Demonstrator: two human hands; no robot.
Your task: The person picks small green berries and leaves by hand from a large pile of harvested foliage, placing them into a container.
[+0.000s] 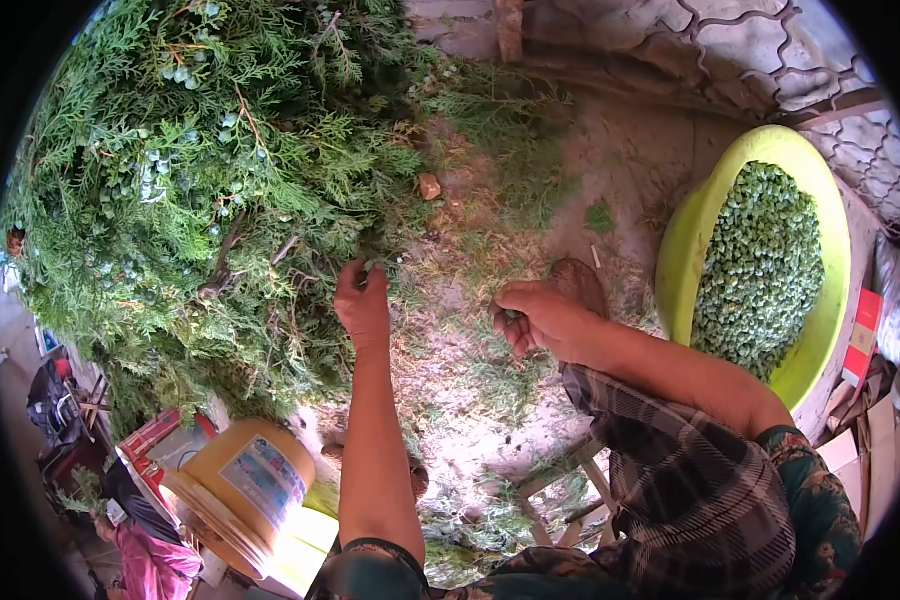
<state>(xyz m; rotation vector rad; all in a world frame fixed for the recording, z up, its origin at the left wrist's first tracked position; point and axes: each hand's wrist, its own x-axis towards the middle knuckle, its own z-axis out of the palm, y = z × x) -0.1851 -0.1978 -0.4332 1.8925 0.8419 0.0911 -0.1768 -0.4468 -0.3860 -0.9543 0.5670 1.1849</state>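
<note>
The left hand [363, 305] reaches up at the right edge of a large heap of green branches [200, 190], its thumb and forefinger drawn nearly together. Something small and dark shows at the fingertips, too small to name. The heap spreads from seven through ten to twelve o'clock of this hand, with pale bluish-green berries [180, 75] dotted among the leaves.

The right hand [545, 318] hangs apart from the left, at about three o'clock of it, over the littered floor [460, 390]. Its fingers are half curled, the thumb close to the forefinger; whether anything is tucked inside, I cannot tell. The heap lies at its nine to eleven o'clock, out of touch. A shoe [578, 287] shows just beyond this hand, at one o'clock.

At two to three o'clock of the right hand, well apart, stands a yellow-green tub [835, 250] holding a mass of picked green berries [760, 265]. A brown stone [429, 186] lies at one o'clock of the left hand. A yellow bucket [235, 475] is at its seven o'clock, and farther out that way another person [155, 560] in a pink sleeve is beside a green sprig [83, 495].
</note>
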